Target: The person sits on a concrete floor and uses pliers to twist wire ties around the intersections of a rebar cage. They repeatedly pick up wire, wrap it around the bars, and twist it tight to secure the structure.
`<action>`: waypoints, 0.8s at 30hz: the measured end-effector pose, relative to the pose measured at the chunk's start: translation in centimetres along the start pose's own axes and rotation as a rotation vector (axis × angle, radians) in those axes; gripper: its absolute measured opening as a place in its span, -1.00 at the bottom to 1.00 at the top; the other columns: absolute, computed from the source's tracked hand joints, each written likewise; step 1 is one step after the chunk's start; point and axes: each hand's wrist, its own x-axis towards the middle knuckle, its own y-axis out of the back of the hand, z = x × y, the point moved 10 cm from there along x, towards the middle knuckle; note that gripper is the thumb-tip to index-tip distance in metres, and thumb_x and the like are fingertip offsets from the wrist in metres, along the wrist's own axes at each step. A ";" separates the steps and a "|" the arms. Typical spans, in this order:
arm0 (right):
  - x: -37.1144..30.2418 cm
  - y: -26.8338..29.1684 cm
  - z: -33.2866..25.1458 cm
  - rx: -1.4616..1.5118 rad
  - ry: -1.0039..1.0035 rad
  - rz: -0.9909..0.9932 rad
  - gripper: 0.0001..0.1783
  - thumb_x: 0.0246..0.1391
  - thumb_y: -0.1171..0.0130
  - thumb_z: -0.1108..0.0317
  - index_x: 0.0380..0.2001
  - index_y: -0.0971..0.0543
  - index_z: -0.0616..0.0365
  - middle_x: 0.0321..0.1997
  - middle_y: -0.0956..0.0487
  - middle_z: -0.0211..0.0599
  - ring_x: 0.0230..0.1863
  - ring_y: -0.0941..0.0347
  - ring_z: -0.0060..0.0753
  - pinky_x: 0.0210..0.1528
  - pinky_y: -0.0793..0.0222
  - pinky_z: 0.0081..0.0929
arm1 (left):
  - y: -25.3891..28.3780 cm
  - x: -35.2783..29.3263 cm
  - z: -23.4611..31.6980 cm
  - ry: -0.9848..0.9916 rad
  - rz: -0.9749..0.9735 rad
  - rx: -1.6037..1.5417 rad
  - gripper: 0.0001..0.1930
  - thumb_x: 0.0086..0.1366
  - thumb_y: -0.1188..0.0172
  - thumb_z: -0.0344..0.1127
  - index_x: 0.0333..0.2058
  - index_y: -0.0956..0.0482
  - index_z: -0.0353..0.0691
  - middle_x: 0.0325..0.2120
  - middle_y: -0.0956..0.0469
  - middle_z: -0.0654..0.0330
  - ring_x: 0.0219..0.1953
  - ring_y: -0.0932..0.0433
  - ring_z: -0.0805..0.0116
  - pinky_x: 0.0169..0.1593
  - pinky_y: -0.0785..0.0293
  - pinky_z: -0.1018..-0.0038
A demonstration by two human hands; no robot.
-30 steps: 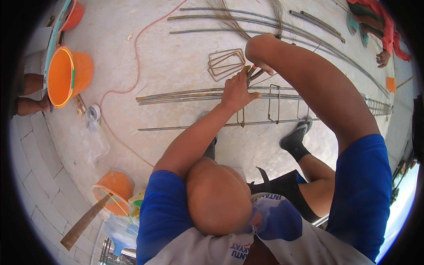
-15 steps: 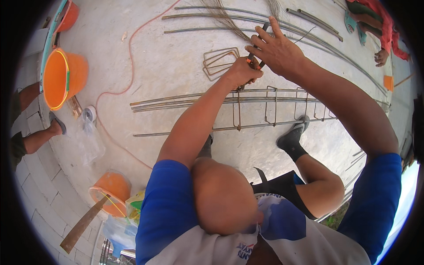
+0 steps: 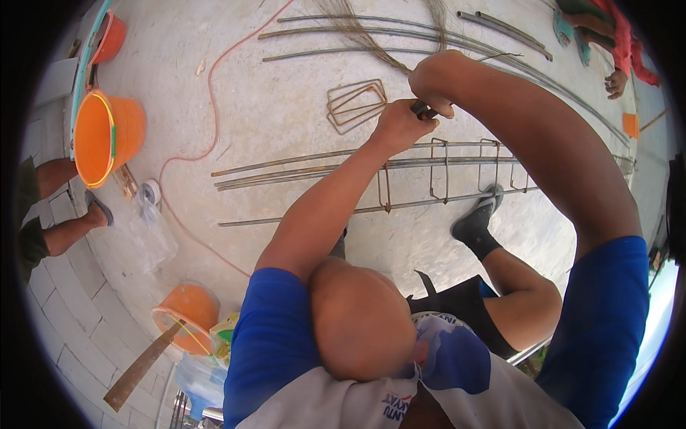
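My left hand (image 3: 404, 129) is wrapped round pliers (image 3: 423, 109), whose dark handle shows between my two hands. Curled over the upper part of them, my right hand (image 3: 434, 77) is closed with its thumb pointing down; its fingers are mostly hidden. The jaws cannot be seen. Just below my hands lies a rebar cage (image 3: 446, 171), long bars with square bent stirrups round them. Left of my left hand, several loose wire stirrups (image 3: 356, 106) lie on the concrete floor. A bundle of thin tie wire (image 3: 364, 39) ends beside my right hand.
Long loose rebars (image 3: 321, 31) lie beyond my hands. Orange buckets (image 3: 128, 136) stand at the left, with another (image 3: 193, 304) at lower left. A red cord (image 3: 212, 107) winds over the floor. Other people's legs (image 3: 68, 232) and a hand (image 3: 615, 84) show at the edges.
My right hand was open with fingers spread over the pliers; now it has turned over and closed round them. My left hand has shifted slightly right and down.
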 end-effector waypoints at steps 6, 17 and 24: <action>-4.4 3.0 -3.4 -0.529 0.003 0.906 -0.82 0.01 -0.20 0.24 -0.33 -0.65 0.03 -0.30 -0.56 -0.41 -0.02 -0.45 -0.34 0.22 -0.24 -0.36 | -0.7 2.1 -2.7 0.065 -0.276 -0.433 -0.68 -0.01 -0.42 -0.18 -0.38 -0.58 -0.27 -0.55 -0.54 0.24 -0.50 -0.50 0.45 -0.38 -0.43 0.46; -0.6 1.8 -2.1 -0.096 0.017 0.173 -0.83 -0.20 -0.31 0.30 -0.44 -0.69 0.01 -0.34 -0.64 -0.38 -0.23 -0.58 -0.28 -0.26 -0.50 -0.32 | 0.9 -2.7 1.3 -0.211 0.249 -0.187 -0.24 -0.02 -0.43 -0.03 0.07 -0.38 -0.36 -0.03 -0.50 -0.02 0.05 -0.47 0.21 0.05 -0.38 0.36; -1.7 1.4 -2.3 -0.098 -0.101 -0.041 -0.70 -0.15 -0.33 0.26 -0.25 -0.69 -0.05 -0.19 -0.62 -0.37 -0.05 -0.55 -0.27 -0.04 -0.50 -0.13 | 0.2 -0.4 0.8 -0.213 0.064 -0.066 -0.65 0.11 -0.36 -0.15 -0.30 -0.56 -0.32 -0.43 -0.62 0.04 -0.25 -0.63 0.21 -0.22 -0.49 0.30</action>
